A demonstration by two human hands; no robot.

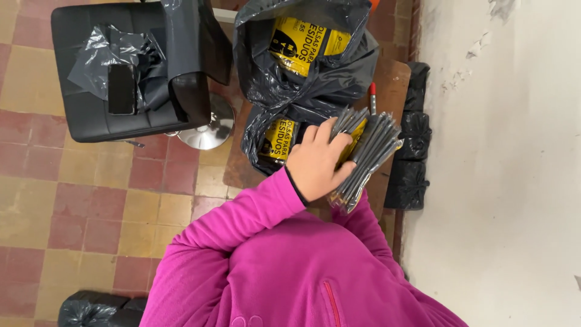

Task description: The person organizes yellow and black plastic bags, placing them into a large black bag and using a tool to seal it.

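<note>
Fingers (pixel 339 142): left hand (pixel 315 163) curled around stack of packets (pixel 372 154); right hand hidden, cannot tell.
Progress: more packets remain in black bags (pixel 315 79) on bench (pixel 393 82).

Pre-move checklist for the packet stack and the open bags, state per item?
1. Left hand on the stack of flat packets: ok, fingers spread over it.
2. Right hand supporting the stack: cannot tell, hidden behind the packets.
3. Stack squared up: not ok, edges fan out.
4. Upper black bag open: ok, yellow packets visible inside.
5. Red pen apart from the stack: ok.
6. Phone lying flat on the black chair: ok.
</note>
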